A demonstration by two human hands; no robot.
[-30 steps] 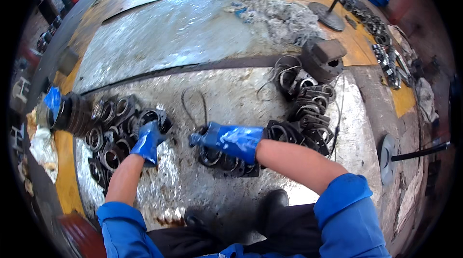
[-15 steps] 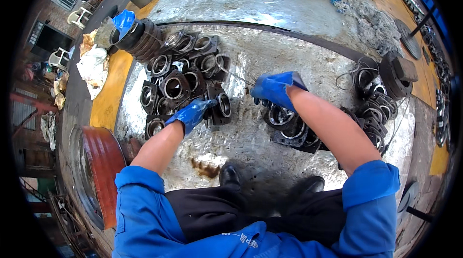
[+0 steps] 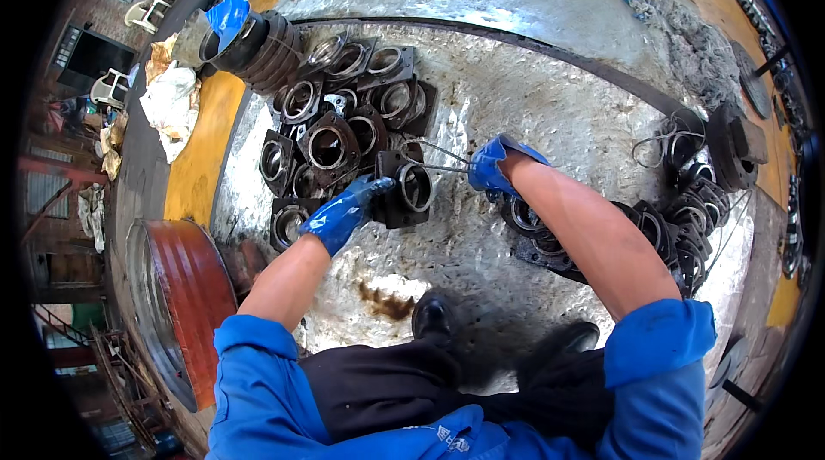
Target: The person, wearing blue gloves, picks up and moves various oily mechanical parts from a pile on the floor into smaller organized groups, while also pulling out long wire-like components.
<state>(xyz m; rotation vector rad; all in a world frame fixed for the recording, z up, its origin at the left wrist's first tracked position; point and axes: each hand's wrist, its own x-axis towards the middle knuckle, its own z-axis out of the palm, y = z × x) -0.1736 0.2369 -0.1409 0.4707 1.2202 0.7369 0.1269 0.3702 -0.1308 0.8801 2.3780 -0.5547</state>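
- Near the middle of the metal sheet (image 3: 464, 264) that covers the floor, we find one square housing (image 3: 400, 204) with a round opening, tipped up on edge at the near right side of a pile of housings (image 3: 347, 144).
- We see the gloved left hand (image 3: 351, 212) at its left edge, fingers partly bent against it; this seems to steady the tilted part, though we cannot tell how tightly they close.
- The gloved right hand (image 3: 498, 169) is curled closed around the right end of a wire loop (image 3: 443, 168), most of its fingers hidden from us by the glove.
- Two strands run almost straight from that hand to the far side of the housing, so we judge there is some pull on them; whether they pass through the opening we cannot tell.
- With the hands on opposite sides, we take it that one braces the part while the other keeps the wire stretched.
- Under the right forearm we notice a small group of similar parts (image 3: 543, 252), and farther right a longer cluster (image 3: 693, 211), packed close, perhaps so that they prop each other.
- Far right, a block (image 3: 754, 142) rests against a dark drum (image 3: 730, 155); far left, we see ribbed rings (image 3: 273, 54) stacked beside the pile, which probably saves room.
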